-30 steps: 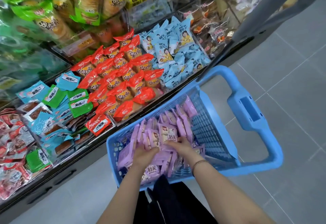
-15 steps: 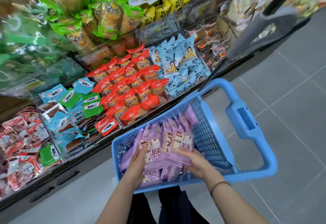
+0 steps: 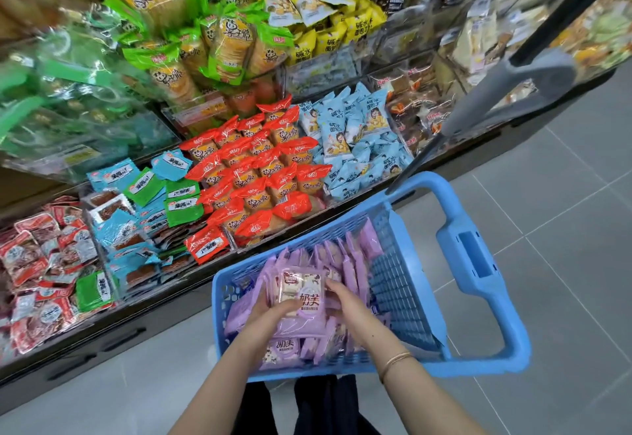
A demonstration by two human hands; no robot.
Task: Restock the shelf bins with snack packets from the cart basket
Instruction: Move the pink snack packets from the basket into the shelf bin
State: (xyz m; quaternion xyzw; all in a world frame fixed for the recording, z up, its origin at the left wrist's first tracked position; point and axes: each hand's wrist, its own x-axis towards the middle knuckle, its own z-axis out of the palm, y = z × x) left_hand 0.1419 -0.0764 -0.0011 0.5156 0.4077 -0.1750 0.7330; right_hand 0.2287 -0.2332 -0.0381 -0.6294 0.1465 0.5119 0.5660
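Observation:
A blue plastic cart basket (image 3: 485, 260) stands in front of me, filled with purple snack packets (image 3: 355, 256). Over the basket, both hands clasp a stack of purple packets (image 3: 304, 292) between them. My left hand (image 3: 270, 308) presses the stack's left and front side, thumb across the top packet. On the stack's right side sits my right hand (image 3: 345, 301), a thin bracelet on its wrist. Shelf bins (image 3: 260, 174) lie beyond the basket, full of red, light blue, green and yellow packets.
A grey cart handle (image 3: 513, 92) slants up at the right above the basket. The low shelf's dark front edge (image 3: 164, 294) runs just left of the basket. Grey floor tiles (image 3: 564, 195) stretch to the right. My dark trousers show below the basket.
My hands gathered loose purple packets in the basket, squeezed them into one stack and lifted it a little. The camera tilted up, showing more of the upper shelves.

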